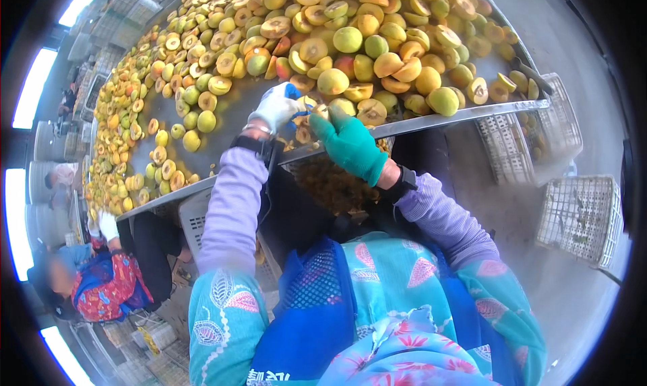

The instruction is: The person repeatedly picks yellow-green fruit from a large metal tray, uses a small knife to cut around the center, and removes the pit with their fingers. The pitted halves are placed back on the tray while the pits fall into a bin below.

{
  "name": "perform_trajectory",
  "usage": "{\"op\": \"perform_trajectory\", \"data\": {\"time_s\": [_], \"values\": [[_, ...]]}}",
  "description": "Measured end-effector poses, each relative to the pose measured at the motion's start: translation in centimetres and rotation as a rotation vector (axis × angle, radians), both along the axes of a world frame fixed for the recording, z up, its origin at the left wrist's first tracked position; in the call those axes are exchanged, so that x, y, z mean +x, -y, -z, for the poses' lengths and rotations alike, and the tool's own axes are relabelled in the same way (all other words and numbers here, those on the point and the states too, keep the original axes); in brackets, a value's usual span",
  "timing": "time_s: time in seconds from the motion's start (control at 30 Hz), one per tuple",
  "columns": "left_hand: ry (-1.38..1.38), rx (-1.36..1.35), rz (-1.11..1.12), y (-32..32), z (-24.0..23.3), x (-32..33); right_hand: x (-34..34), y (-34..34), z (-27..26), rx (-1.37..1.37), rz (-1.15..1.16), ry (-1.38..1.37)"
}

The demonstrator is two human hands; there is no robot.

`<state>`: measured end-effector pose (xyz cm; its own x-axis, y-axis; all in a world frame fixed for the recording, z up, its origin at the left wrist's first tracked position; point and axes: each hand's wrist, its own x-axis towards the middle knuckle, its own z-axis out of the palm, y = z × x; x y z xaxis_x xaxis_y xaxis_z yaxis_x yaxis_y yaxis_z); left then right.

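Note:
My left hand (275, 108), in a white glove with blue fingertips, is closed around a halved yellow stone fruit (307, 102) at the metal table's near edge. My right hand (354, 143), in a green knitted glove, meets it from the right, thumb and fingers pinched on the same fruit. Detail between the fingertips is blurred. Just beyond both hands rises a heap of yellow-green stone fruit (349, 40), many cut in half with brown pits or hollows showing. Small fruit scraps (303, 133) lie beneath my hands by the metal rim (414, 126).
Below the rim, a pile of fruit pieces (333, 184) sits between my knees. White plastic crates (505, 148) stand right of the table, another crate (579, 219) farther right. A dark handle (533, 75) juts over the table's corner. At left, another person (108, 285) works with white gloves.

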<state>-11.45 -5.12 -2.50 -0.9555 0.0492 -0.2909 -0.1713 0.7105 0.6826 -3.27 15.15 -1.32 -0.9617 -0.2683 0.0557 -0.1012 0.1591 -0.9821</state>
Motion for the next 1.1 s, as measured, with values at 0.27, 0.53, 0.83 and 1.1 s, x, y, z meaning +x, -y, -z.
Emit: {"op": "perform_trajectory", "data": {"time_s": [0.27,0.53,0.83,1.1], "values": [[-0.187,1.263,-0.328,-5.0,-1.5,8.6,1.9,0.7,-0.6,0.255,-0.123,-0.184],[-0.149,1.527,-0.383,-6.8,-3.1,9.0,2.3,-0.3,-3.1,0.14,-0.093,-0.004],[-0.436,1.109,-0.494,-8.6,-4.1,9.1,2.4,0.1,-2.4,0.041,-0.128,0.089],[-0.325,0.96,-0.42,-7.8,-4.2,8.3,3.3,1.6,1.0,-0.066,-0.058,-0.223]]}}
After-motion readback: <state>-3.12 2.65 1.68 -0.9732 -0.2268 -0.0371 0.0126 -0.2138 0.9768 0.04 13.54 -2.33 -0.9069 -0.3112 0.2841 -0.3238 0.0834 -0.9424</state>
